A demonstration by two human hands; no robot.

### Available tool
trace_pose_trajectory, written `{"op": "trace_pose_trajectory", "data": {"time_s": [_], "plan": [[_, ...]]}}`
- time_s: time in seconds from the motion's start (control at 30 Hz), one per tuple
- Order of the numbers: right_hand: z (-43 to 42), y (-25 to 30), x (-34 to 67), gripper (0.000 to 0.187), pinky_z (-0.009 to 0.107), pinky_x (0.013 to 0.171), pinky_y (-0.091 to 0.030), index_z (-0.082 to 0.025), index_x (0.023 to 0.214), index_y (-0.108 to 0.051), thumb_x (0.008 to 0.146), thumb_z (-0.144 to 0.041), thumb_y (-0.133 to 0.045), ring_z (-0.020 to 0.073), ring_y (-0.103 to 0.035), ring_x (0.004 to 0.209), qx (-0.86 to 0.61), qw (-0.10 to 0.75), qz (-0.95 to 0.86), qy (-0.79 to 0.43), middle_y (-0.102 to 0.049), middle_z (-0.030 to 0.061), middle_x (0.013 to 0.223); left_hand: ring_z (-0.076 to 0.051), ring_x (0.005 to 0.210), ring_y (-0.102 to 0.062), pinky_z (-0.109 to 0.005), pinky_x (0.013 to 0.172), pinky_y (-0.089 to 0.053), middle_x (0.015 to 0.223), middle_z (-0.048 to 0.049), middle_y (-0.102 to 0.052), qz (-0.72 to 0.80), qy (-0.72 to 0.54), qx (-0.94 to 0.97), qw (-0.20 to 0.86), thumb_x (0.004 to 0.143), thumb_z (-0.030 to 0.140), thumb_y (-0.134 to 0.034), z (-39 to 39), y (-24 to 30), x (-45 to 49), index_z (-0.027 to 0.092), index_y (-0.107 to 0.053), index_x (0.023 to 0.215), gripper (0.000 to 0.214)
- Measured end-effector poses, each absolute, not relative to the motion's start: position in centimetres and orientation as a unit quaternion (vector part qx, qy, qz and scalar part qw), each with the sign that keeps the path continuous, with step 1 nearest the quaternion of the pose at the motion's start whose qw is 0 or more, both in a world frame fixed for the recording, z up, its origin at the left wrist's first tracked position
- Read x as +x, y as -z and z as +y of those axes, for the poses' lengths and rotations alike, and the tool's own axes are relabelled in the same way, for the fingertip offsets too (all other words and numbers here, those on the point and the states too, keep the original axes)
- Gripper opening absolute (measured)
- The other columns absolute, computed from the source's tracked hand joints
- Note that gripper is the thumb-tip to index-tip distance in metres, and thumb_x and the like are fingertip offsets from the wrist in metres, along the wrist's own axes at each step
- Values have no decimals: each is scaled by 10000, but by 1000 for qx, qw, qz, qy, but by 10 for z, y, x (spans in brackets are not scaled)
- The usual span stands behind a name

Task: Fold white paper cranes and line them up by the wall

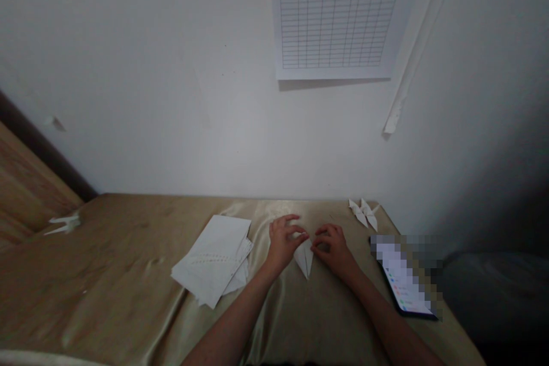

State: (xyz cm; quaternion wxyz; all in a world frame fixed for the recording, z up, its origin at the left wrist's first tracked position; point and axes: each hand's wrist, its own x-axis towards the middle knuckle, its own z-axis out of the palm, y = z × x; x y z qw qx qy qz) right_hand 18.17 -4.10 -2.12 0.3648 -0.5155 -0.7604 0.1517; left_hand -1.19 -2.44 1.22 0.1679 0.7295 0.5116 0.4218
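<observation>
A small white folded paper (305, 261), shaped like a kite with its long point toward me, lies on the cloth between my hands. A crease or seam runs down its middle. My left hand (283, 240) has thumb and forefinger pinched at the paper's upper left edge, its other fingers curled above. On the right edge, the thumb and fingertips of my right hand (333, 246) close on the paper. My fingers partly hide its upper end.
Left of my hands is a stack of white paper sheets (217, 257). Folded paper pieces (363, 214) sit at the back right, near a lit phone (403, 280). A white folded paper shape (64, 223) lies far left. A printed table sheet (337, 23) hangs on the wall.
</observation>
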Motion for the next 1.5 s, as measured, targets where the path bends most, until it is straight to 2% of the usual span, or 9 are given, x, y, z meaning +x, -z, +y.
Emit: {"op": "trace_pose_trajectory", "data": {"time_s": [0.2,0.63,1.0,1.2,1.5], "plan": [[-42,21,181,52,467,1053,-364,-253,786,-722,810,-218,-691,263,-457,1175,-507,372,-761,-158,-637,59,1084,-259,1224,-534,-516,1103,-341,1288,5,-648,507,-406,741,169,806,295,-761,-26,-15,-12,327,-777,813,37],[-39,23,186,54,484,1049,-352,-255,812,-721,807,-210,-690,274,-445,1188,-520,364,-762,-125,-637,58,1075,-262,1237,-543,-526,1111,-355,1306,5,-652,512,-396,744,167,829,335,-723,-22,-13,-16,355,-789,879,86],[-39,13,195,115,496,1035,-374,-243,855,-713,870,-249,-599,280,-457,1139,-528,449,-712,-111,-624,81,1058,-290,1215,-583,-551,1084,-388,1257,-2,-691,483,-324,794,176,732,266,-801,-9,-6,-33,373,-795,884,186],[-38,15,198,94,491,1044,-366,-245,828,-714,852,-243,-623,276,-453,1140,-542,439,-709,-100,-618,76,1060,-300,1210,-590,-544,1078,-392,1246,-13,-699,477,-328,795,183,730,280,-811,-9,-7,-32,370,-798,886,181],[-35,25,196,48,460,1046,-361,-239,779,-741,788,-211,-703,281,-442,1166,-585,359,-719,-110,-625,81,1101,-310,1315,-466,-629,1158,-191,1297,19,-668,538,-240,776,224,753,314,-803,-18,-16,-25,374,-792,908,167]]}}
